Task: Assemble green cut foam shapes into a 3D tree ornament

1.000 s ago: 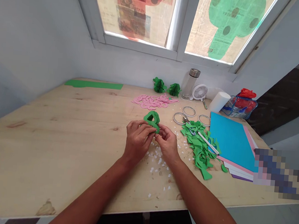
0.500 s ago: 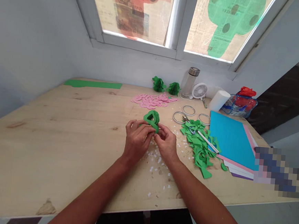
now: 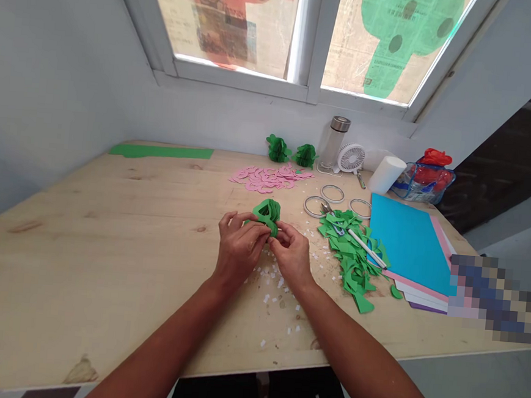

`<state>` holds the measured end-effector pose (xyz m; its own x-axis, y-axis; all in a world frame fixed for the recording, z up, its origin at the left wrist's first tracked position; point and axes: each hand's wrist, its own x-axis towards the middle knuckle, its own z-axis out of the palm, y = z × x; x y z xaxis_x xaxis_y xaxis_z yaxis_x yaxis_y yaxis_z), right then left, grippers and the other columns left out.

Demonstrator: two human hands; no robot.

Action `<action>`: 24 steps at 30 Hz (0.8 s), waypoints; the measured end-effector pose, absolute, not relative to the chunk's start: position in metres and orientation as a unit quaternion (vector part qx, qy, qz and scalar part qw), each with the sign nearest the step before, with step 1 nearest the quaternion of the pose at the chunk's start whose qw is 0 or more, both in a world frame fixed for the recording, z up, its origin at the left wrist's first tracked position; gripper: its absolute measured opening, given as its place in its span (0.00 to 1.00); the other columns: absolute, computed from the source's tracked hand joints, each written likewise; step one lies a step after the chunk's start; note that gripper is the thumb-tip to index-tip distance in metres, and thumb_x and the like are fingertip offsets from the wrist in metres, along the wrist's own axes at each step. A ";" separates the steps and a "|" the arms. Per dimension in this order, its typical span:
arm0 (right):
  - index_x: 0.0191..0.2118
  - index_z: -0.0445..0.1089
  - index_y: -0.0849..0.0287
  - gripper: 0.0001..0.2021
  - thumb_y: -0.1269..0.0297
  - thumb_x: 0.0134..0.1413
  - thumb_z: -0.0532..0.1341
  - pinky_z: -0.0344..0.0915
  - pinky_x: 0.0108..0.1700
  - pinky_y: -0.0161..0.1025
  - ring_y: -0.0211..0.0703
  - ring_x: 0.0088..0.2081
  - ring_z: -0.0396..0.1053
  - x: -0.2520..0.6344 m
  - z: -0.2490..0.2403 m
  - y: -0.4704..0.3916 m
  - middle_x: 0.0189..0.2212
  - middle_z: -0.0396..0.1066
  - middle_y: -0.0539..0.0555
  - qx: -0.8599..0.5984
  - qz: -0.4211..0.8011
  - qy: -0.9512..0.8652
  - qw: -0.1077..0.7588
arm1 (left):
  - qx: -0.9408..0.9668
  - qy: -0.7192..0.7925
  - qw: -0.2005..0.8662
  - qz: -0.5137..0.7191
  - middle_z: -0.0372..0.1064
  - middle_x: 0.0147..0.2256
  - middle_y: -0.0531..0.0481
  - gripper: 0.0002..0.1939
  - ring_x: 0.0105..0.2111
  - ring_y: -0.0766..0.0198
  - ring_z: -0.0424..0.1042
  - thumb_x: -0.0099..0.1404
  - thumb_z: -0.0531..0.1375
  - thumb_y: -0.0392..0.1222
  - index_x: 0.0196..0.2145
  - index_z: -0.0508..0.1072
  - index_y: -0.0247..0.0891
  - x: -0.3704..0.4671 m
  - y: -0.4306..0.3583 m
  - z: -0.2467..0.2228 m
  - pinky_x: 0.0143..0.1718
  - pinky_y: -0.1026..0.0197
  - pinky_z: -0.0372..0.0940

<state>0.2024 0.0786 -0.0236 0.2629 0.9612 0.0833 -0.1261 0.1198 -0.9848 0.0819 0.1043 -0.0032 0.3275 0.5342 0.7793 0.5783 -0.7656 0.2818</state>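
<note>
Between my hands is a green layered paper cut-out (image 3: 268, 211), its curved loops fanned a little apart above the fingers. My left hand (image 3: 240, 243) grips it from the left, fingers closed across its lower part. From the right, my right hand (image 3: 292, 253) pinches its lower edge with thumb and fingertips. The fingers partly hide the bottom of the cut-out. Beyond it lies a heap of flat pink paper cut-outs (image 3: 267, 179). Two folded green paper shapes (image 3: 277, 149) stand against the wall.
Right of my hands lie green paper scraps (image 3: 354, 270), scissors (image 3: 332, 218), a white pen (image 3: 366, 248) and tape rolls (image 3: 332, 194). Farther right is a stack topped by a blue sheet (image 3: 409, 244). A bottle (image 3: 334, 144) and small fan (image 3: 351, 158) stand behind. White bits litter the wooden table (image 3: 104, 260).
The view has shifted slightly, so most things sit a little farther left. Both hands keep their hold on the green cut-out, whose loops are turned slightly.
</note>
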 end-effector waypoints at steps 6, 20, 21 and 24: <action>0.47 0.69 0.62 0.22 0.68 0.42 0.62 0.71 0.41 0.39 0.44 0.34 0.75 0.203 -0.024 0.079 0.33 0.78 0.54 -0.501 0.438 -0.422 0.616 | -0.818 -0.336 0.027 -0.466 0.76 0.28 0.51 0.05 0.41 0.54 0.70 0.63 0.57 0.35 0.29 0.71 0.40 0.083 0.105 -0.004 0.49 0.46 0.55; 0.47 0.69 0.62 0.21 0.67 0.42 0.62 0.72 0.41 0.39 0.45 0.35 0.76 0.202 -0.023 0.079 0.33 0.78 0.54 -0.513 0.430 -0.421 0.612 | -0.812 -0.347 0.028 -0.469 0.76 0.29 0.51 0.05 0.40 0.54 0.70 0.63 0.57 0.35 0.30 0.72 0.40 0.084 0.103 -0.003 0.49 0.46 0.54; 0.47 0.69 0.62 0.21 0.67 0.41 0.62 0.72 0.41 0.39 0.45 0.36 0.76 0.202 -0.024 0.079 0.33 0.78 0.55 -0.514 0.430 -0.421 0.611 | -0.813 -0.348 0.028 -0.467 0.76 0.29 0.51 0.05 0.40 0.54 0.70 0.63 0.57 0.35 0.30 0.72 0.40 0.083 0.103 -0.003 0.49 0.46 0.54; 0.47 0.69 0.63 0.22 0.67 0.41 0.62 0.72 0.41 0.39 0.45 0.35 0.76 0.201 -0.025 0.079 0.32 0.78 0.54 -0.516 0.432 -0.422 0.608 | -0.815 -0.348 0.023 -0.463 0.76 0.28 0.51 0.06 0.41 0.54 0.70 0.63 0.57 0.35 0.29 0.71 0.40 0.082 0.104 -0.003 0.49 0.46 0.54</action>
